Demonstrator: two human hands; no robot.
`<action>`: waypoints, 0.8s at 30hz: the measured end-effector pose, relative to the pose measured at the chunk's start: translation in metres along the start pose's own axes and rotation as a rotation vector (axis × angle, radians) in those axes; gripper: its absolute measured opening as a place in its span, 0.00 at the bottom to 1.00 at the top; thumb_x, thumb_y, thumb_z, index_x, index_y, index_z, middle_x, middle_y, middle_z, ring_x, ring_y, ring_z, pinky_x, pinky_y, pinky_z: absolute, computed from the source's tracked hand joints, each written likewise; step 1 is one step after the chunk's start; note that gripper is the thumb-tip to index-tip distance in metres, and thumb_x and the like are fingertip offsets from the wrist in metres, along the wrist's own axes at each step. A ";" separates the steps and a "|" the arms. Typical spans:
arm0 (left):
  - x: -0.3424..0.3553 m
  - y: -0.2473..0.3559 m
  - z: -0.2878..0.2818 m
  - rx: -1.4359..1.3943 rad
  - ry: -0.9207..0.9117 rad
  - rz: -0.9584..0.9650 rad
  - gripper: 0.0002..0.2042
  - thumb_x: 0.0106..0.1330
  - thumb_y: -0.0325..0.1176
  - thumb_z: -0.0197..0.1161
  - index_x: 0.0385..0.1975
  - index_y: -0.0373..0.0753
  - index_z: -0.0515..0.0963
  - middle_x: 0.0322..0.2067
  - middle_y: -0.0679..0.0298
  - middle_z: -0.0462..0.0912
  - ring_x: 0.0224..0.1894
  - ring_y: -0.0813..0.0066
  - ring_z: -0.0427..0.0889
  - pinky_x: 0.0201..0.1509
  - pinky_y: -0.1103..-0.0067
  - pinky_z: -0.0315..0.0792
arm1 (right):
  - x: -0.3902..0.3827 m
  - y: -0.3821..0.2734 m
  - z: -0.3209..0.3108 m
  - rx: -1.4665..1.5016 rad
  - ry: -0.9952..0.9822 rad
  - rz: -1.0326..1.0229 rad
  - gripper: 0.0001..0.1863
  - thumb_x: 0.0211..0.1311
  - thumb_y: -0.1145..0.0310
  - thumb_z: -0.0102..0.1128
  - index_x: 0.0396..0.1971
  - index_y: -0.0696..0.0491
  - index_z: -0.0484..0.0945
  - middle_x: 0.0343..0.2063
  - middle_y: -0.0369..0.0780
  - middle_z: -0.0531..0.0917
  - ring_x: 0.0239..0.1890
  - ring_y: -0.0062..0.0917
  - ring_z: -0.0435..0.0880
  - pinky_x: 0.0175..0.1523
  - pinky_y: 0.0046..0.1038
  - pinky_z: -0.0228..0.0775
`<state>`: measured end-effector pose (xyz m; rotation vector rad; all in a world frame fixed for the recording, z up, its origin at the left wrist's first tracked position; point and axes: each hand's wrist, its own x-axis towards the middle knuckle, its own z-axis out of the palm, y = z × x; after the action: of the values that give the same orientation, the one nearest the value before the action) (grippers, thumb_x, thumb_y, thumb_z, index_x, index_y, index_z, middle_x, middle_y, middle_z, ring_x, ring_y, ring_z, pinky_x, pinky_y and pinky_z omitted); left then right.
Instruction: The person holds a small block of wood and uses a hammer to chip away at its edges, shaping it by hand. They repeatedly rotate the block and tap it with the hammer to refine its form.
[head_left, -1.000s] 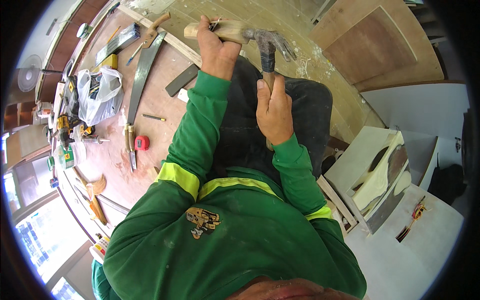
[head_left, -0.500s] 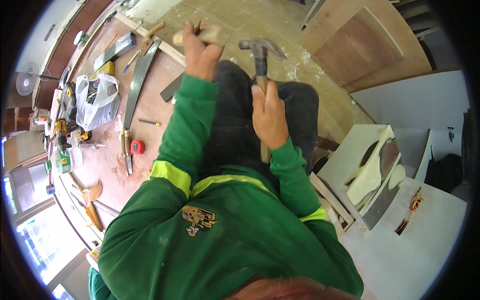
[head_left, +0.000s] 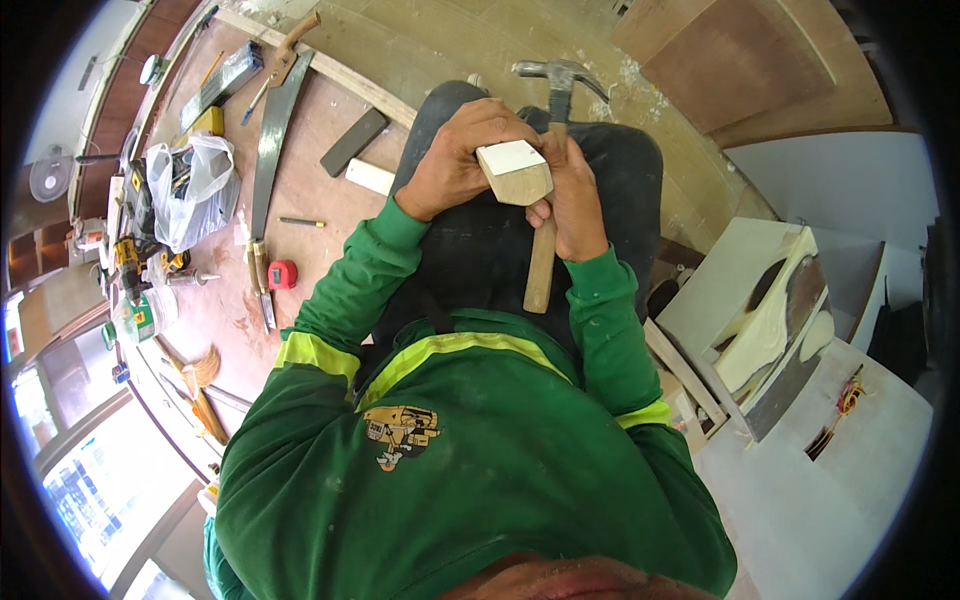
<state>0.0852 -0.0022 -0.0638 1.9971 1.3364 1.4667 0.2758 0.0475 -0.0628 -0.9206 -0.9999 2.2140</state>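
Fingers of my left hand [head_left: 464, 152] wrap round a wooden block [head_left: 522, 186], which looks like the body of a hand plane. Its angled end faces me, and a white patch covers the face above it. Close against the block, my right hand [head_left: 577, 205] is closed round the wooden handle of a claw hammer [head_left: 538, 275]. The hammer's steel head points up and away, past my knees. Both hands are together above my lap; whether the right fingers also grip the block cannot be made out.
On the workbench [head_left: 330, 225] at left lie a handsaw [head_left: 277, 140], a chisel [head_left: 264, 295], a red tape measure [head_left: 283, 274], a dark flat block [head_left: 354, 141] and a white plastic bag [head_left: 195, 190]. A cordless drill [head_left: 128, 262] is farther left. Pale panels [head_left: 790, 500] stand at right.
My left hand has come down and right with the wooden block, turning its end toward me, and now meets my right hand. The hammer has shifted slightly right.
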 end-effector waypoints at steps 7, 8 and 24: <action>-0.042 -0.023 0.003 -0.197 -0.020 -0.304 0.30 0.58 0.31 0.84 0.60 0.39 0.77 0.45 0.62 0.90 0.55 0.69 0.87 0.78 0.62 0.66 | 0.006 0.027 0.012 0.047 -0.062 0.163 0.25 0.82 0.41 0.54 0.56 0.50 0.73 0.25 0.31 0.76 0.13 0.12 0.67 0.16 0.20 0.64; -0.049 -0.028 0.005 -0.202 -0.048 -0.397 0.33 0.58 0.32 0.84 0.61 0.39 0.74 0.47 0.63 0.90 0.56 0.70 0.87 0.81 0.63 0.62 | 0.008 0.028 0.012 0.048 -0.072 0.162 0.25 0.82 0.41 0.54 0.56 0.50 0.73 0.25 0.31 0.76 0.13 0.12 0.68 0.16 0.20 0.64; -0.042 -0.032 0.003 -0.407 0.111 -0.424 0.31 0.58 0.34 0.86 0.58 0.39 0.74 0.46 0.62 0.89 0.52 0.76 0.87 0.59 0.76 0.80 | 0.022 0.028 0.023 0.013 -0.056 0.164 0.25 0.79 0.45 0.57 0.58 0.51 0.72 0.27 0.30 0.70 0.15 0.12 0.67 0.19 0.19 0.65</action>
<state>0.0702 -0.0196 -0.1115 1.3050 1.2769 1.5074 0.2393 0.0370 -0.0817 -0.9707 -0.9650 2.3905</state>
